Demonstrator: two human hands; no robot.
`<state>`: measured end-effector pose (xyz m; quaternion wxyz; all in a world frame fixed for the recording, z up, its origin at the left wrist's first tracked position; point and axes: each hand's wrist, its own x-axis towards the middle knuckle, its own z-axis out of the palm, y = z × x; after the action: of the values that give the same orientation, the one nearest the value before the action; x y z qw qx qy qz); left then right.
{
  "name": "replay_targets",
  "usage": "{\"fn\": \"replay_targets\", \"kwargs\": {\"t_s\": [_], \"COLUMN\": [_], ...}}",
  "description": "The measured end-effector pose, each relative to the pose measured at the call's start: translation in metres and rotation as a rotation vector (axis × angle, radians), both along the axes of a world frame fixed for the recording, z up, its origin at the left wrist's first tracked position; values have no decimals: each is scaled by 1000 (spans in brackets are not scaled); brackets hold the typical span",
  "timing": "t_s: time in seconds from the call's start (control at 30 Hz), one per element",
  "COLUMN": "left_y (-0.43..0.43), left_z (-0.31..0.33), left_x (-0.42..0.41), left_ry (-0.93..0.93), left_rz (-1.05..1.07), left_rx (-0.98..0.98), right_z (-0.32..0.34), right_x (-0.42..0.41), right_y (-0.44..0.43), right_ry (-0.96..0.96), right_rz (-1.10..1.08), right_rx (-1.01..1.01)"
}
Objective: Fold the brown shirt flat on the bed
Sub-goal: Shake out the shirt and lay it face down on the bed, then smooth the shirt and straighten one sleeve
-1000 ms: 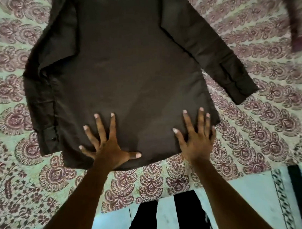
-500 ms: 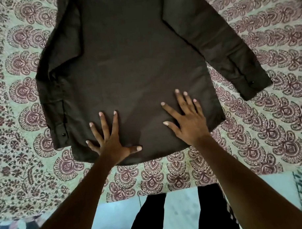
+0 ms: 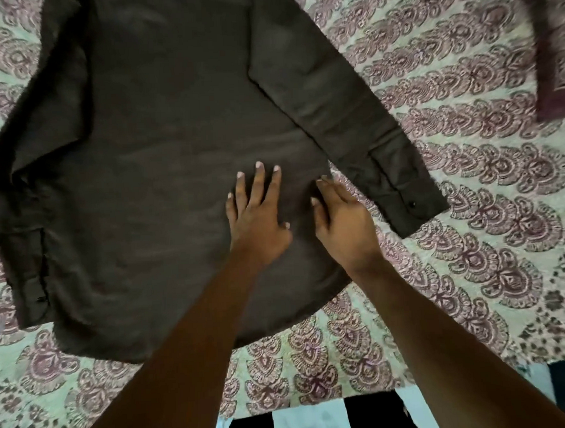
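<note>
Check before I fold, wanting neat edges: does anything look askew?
Yes: the dark brown long-sleeved shirt lies lopsided. Its left sleeve is bunched along the body; its right sleeve splays onto the patterned bedspread.

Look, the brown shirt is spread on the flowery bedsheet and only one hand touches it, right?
Not quite: the head view shows both hands touching it. The left hand lies flat on the brown shirt, the right hand rests on it alongside. It is spread on the flowery bedsheet.

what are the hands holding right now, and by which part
Nothing is gripped. The left hand lies flat, fingers spread, on the lower body of the brown shirt; the right hand rests with straight fingers near its side edge.
</note>
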<state>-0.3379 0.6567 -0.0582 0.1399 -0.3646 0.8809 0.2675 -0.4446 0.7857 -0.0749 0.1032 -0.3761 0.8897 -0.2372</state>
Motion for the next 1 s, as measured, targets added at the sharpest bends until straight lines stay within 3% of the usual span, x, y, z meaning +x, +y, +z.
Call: {"fn": "replay_targets", "kwargs": {"t_s": [0.07, 0.13, 0.23, 0.33, 0.43, 0.6, 0.7, 0.87, 1.0], "left_y": [-3, -1, 10, 15, 15, 16, 18, 23, 19], "left_z": [7, 11, 5, -5, -7, -8, -4, 4, 16], "left_x": [-30, -52, -62, -65, -69, -73, -68, -65, -93], "left_ry": [-113, -259, -351, -380, -413, -445, -384, -255, -54], "left_rz": [25, 39, 37, 90, 124, 148, 175, 202, 421], "left_rx": [77, 117, 183, 166, 168, 153, 138, 50, -124], "right_z": [17, 32, 34, 27, 25, 50, 77, 119, 157], "right_x": [-17, -41, -78, -105, -127, -174, -197, -236, -268], "right_y": [2, 14, 41, 58, 60, 61, 52, 33, 22], "right_ry": [-83, -34, 6, -269, -372, -442, -368, -200, -83], "right_rz": [-115, -223, -479, -612, -533, -395, -345, -309, -313], "right_rx": [-115, -124, 154, 375, 405, 97, 38, 182, 210]}}
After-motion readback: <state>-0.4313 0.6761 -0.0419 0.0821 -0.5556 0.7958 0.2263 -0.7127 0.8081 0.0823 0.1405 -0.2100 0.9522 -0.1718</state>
